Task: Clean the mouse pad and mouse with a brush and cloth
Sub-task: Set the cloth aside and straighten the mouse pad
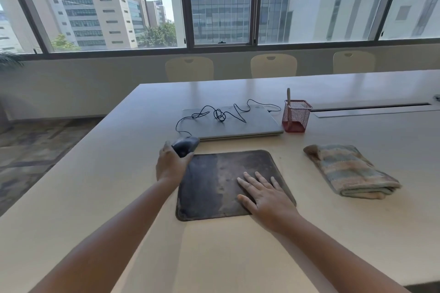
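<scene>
The dark, stained mouse pad [228, 183] lies flat on the pale table [119, 197], a little near of the table's middle, its rounded corners all in view except the near right one, which the right hand [266, 197] covers. That hand lies palm down with straight, spread fingers pressing the pad's right half. The left hand [170, 164] is at the pad's far left corner, fingers curled round the grey wired mouse [187, 145], which sits at or just above the table beside that corner; whether it touches the surface I cannot tell. The mouse's black cable [221, 114] loops over a closed grey laptop [238, 126] just beyond the pad. Right of the laptop, nearly touching it, stands a red mesh pen holder [296, 115] with a pale brush handle [288, 97] sticking up. A folded striped cloth [350, 170] lies right of the pad, apart from it, with bare table between. Bare table also stretches left of the pad to the table's left edge, and near of it toward the person
</scene>
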The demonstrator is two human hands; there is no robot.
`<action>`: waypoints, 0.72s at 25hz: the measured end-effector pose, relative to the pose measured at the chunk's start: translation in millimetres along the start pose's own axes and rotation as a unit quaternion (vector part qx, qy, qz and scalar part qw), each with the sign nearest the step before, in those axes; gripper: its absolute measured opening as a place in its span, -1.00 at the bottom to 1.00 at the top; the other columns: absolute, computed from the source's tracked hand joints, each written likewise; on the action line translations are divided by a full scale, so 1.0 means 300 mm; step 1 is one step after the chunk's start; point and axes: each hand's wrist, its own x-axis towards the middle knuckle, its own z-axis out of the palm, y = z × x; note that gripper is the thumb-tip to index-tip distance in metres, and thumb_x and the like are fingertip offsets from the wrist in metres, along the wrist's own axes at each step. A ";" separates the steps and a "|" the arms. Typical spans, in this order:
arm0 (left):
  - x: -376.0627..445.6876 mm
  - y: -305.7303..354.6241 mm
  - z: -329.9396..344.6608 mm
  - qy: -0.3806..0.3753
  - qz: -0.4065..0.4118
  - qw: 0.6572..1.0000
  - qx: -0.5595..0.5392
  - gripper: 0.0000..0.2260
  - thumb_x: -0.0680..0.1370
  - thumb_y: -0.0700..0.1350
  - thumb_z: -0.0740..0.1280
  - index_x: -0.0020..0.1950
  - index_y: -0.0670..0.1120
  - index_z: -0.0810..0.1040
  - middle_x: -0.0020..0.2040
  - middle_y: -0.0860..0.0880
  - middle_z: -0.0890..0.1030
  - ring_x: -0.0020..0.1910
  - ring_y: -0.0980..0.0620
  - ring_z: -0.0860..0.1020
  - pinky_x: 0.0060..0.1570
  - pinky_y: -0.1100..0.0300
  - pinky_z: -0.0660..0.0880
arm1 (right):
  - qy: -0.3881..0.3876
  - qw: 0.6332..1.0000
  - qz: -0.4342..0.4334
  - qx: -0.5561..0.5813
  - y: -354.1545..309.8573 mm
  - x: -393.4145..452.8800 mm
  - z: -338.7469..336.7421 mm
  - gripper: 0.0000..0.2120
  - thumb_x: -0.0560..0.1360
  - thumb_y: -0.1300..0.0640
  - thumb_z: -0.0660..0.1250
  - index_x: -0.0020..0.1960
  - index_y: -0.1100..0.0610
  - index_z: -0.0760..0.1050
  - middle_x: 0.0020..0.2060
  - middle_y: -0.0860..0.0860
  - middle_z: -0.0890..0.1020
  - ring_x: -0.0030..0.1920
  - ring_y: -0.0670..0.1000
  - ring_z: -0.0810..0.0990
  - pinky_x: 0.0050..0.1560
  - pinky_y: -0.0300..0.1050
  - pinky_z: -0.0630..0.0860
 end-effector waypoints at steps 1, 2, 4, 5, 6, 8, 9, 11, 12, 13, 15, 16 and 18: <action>-0.031 0.017 0.007 -0.008 0.012 1.000 -0.002 -0.41 0.44 0.02 0.41 0.33 -0.24 0.31 0.23 -0.24 0.47 0.17 -0.22 0.47 0.12 -0.01 0.43 | -0.001 1.000 0.000 -0.001 -0.003 0.000 -0.002 -0.46 0.55 -0.28 -0.14 0.50 -0.19 -0.05 0.52 -0.22 -0.03 0.52 -0.12 -0.15 0.49 0.00 -0.23; -0.066 0.032 0.012 -0.013 0.017 1.000 -0.005 -0.43 0.44 0.02 0.40 0.33 -0.22 0.32 0.23 -0.23 0.47 0.16 -0.21 0.48 0.11 0.00 0.43 | -0.003 1.000 0.000 -0.002 -0.006 -0.002 -0.006 -0.46 0.55 -0.27 -0.14 0.50 -0.18 -0.05 0.52 -0.22 -0.03 0.52 -0.12 -0.15 0.49 0.01 -0.23; -0.134 0.060 0.026 -0.021 0.017 1.000 -0.008 -0.44 0.44 0.04 0.39 0.31 -0.21 0.33 0.23 -0.21 0.48 0.15 -0.19 0.49 0.09 0.02 0.44 | -0.007 1.000 0.000 -0.002 -0.010 -0.005 -0.011 -0.46 0.56 -0.27 -0.13 0.51 -0.17 -0.05 0.52 -0.21 -0.04 0.52 -0.11 -0.14 0.49 0.02 -0.23; -0.165 0.078 0.036 -0.021 0.014 1.000 -0.011 -0.44 0.44 0.05 0.39 0.32 -0.21 0.33 0.23 -0.20 0.48 0.16 -0.19 0.49 0.09 0.02 0.44 | -0.009 1.000 0.002 -0.004 -0.008 -0.007 -0.015 -0.46 0.56 -0.26 -0.13 0.51 -0.16 -0.05 0.52 -0.20 -0.04 0.52 -0.10 -0.14 0.49 0.03 -0.22; -0.191 0.099 0.046 -0.018 0.012 1.000 -0.014 -0.43 0.44 0.05 0.38 0.32 -0.21 0.32 0.23 -0.20 0.48 0.16 -0.18 0.49 0.09 0.03 0.44 | -0.012 1.000 0.003 -0.005 -0.007 -0.008 -0.019 -0.46 0.56 -0.26 -0.13 0.51 -0.16 -0.04 0.52 -0.20 -0.04 0.52 -0.10 -0.14 0.49 0.04 -0.22; -0.227 0.139 0.064 -0.008 0.021 1.000 -0.020 -0.42 0.44 0.06 0.38 0.33 -0.22 0.32 0.22 -0.19 0.49 0.16 -0.15 0.49 0.09 0.06 0.43 | -0.012 1.000 0.003 -0.011 -0.011 0.001 -0.023 -0.46 0.57 -0.25 -0.14 0.51 -0.14 -0.04 0.53 -0.18 -0.04 0.52 -0.09 -0.14 0.49 0.05 -0.22; -0.237 0.157 0.078 -0.007 0.031 0.999 -0.021 -0.41 0.44 0.06 0.38 0.34 -0.22 0.31 0.21 -0.18 0.49 0.16 -0.13 0.49 0.09 0.09 0.44 | -0.015 1.000 0.005 -0.010 -0.012 0.016 -0.031 -0.46 0.57 -0.25 -0.14 0.51 -0.13 -0.05 0.53 -0.17 -0.05 0.52 -0.09 -0.15 0.49 0.06 -0.22; -0.261 0.192 0.111 -0.009 0.043 0.999 -0.017 -0.35 0.45 0.06 0.38 0.39 -0.23 0.24 0.24 -0.18 0.46 0.20 -0.11 0.47 0.10 0.13 0.43 | -0.031 0.999 0.005 -0.011 -0.007 0.037 -0.049 -0.43 0.56 -0.25 -0.14 0.52 -0.10 -0.07 0.53 -0.13 -0.07 0.53 -0.07 -0.16 0.49 0.08 -0.23; -0.268 0.200 0.125 -0.013 0.048 0.999 -0.010 -0.32 0.45 0.06 0.38 0.42 -0.24 0.20 0.27 -0.18 0.44 0.22 -0.11 0.46 0.13 0.12 0.43 | -0.036 0.999 0.006 -0.009 -0.005 0.048 -0.055 -0.42 0.56 -0.26 -0.14 0.52 -0.08 -0.07 0.54 -0.11 -0.07 0.53 -0.06 -0.16 0.49 0.08 -0.23; -0.319 0.224 0.130 -0.016 0.048 0.999 -0.003 -0.30 0.46 0.06 0.37 0.44 -0.24 0.16 0.29 -0.18 0.42 0.24 -0.12 0.45 0.15 0.11 0.43 | -0.037 0.999 0.003 -0.013 0.019 0.010 -0.067 -0.40 0.56 -0.27 -0.14 0.53 -0.06 -0.08 0.54 -0.10 -0.07 0.53 -0.06 -0.15 0.49 0.07 -0.23; -0.395 0.242 0.142 -0.018 0.045 0.999 0.012 -0.28 0.46 0.07 0.36 0.45 -0.25 0.13 0.31 -0.19 0.39 0.25 -0.13 0.45 0.19 0.08 0.43 | -0.026 1.000 0.001 -0.016 0.060 -0.054 -0.070 -0.39 0.56 -0.27 -0.13 0.53 -0.03 -0.07 0.54 -0.09 -0.05 0.53 -0.07 -0.13 0.49 0.06 -0.21; -0.404 0.237 0.149 -0.018 0.038 0.999 0.017 -0.28 0.47 0.07 0.36 0.45 -0.25 0.13 0.31 -0.19 0.39 0.24 -0.14 0.45 0.19 0.07 0.43 | -0.020 1.000 0.007 -0.009 0.074 -0.059 -0.062 -0.39 0.56 -0.27 -0.12 0.53 -0.02 -0.06 0.54 -0.09 -0.04 0.53 -0.07 -0.12 0.49 0.05 -0.20; -0.401 0.222 0.156 -0.018 0.017 0.999 0.025 -0.29 0.47 0.08 0.35 0.45 -0.25 0.13 0.32 -0.21 0.38 0.23 -0.16 0.47 0.18 0.06 0.44 | -0.013 1.000 0.022 0.000 0.090 -0.068 -0.058 -0.38 0.56 -0.26 -0.12 0.53 -0.01 -0.05 0.54 -0.09 -0.02 0.53 -0.07 -0.11 0.49 0.07 -0.18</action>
